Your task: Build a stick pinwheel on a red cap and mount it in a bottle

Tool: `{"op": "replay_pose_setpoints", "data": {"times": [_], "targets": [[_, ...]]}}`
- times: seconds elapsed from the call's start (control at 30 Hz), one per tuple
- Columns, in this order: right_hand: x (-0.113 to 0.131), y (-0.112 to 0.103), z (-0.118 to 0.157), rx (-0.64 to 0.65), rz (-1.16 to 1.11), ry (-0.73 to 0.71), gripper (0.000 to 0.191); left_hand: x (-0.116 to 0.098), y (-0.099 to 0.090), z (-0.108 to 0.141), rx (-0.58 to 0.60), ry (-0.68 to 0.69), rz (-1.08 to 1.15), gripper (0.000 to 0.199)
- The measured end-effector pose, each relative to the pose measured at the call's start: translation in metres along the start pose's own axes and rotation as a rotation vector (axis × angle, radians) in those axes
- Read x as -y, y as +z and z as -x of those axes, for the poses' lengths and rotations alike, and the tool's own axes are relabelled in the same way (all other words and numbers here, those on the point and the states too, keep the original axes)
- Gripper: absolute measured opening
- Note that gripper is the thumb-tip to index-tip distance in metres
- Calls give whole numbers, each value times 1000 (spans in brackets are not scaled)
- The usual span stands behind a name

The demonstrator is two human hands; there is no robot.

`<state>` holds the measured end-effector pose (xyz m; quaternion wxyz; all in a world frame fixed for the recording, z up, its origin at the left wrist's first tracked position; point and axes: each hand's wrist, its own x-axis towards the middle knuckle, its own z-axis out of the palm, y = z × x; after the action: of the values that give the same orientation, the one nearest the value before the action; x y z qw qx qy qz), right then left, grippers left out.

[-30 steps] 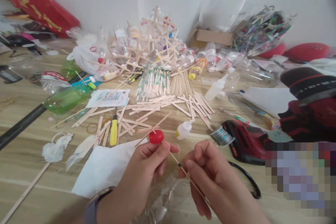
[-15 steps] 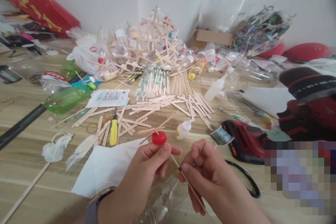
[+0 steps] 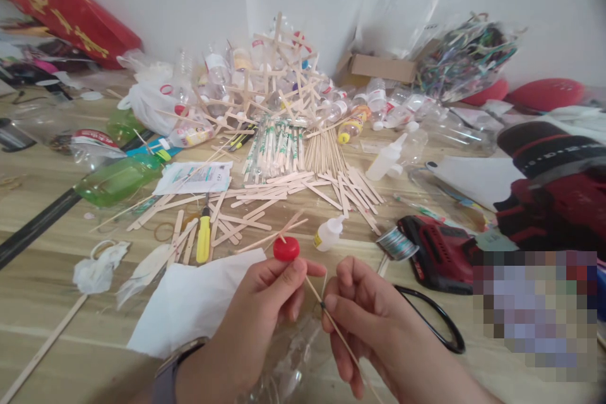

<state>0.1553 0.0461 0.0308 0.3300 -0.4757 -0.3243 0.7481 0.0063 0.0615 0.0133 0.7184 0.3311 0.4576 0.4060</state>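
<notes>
My left hand (image 3: 277, 284) is closed, pinching the upper end of a thin bamboo skewer (image 3: 343, 334) between thumb and fingers. A round red bottle cap (image 3: 286, 249) sits just above that thumb, with a small bit of wood on its top. Thin wooden sticks (image 3: 279, 235) show right behind the cap; whether they are joined to it I cannot tell. My right hand (image 3: 362, 315) pinches the same skewer lower down, by a small dark band. A fine pale strand loops between the hands. Beneath them lies clear plastic, partly hidden.
A small glue bottle (image 3: 329, 232) stands beyond my hands. White paper (image 3: 189, 303) and a yellow-handled screwdriver (image 3: 203, 237) lie left. Loose craft sticks (image 3: 265, 192) spread behind. At right are a wire spool (image 3: 396, 243), a red-black power tool (image 3: 438, 255) and a black loop (image 3: 438, 322).
The view has shifted slightly. Both hands keep their hold on the skewer, with the right fingers a little changed in pose. The thin sticks behind the red cap appear at a different angle.
</notes>
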Motion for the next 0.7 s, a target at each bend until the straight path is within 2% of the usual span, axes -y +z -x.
{"op": "replay_pose_setpoints", "data": {"times": [0.2, 0.33, 0.53, 0.7], "targets": [[-2, 5, -2, -45, -98, 14, 38, 3, -2, -1, -40, -5, -44, 43], [-8, 4, -5, -57, -118, -50, 39, 5, -1, -3, -60, -5, -90, 43], [-3, 3, -2, -94, -139, -85, 34, 9, 2, 0, -38, 78, -225, 42], [2, 4, 1, -115, -150, -80, 29, 12, 4, 1, -64, 70, -253, 30]]}}
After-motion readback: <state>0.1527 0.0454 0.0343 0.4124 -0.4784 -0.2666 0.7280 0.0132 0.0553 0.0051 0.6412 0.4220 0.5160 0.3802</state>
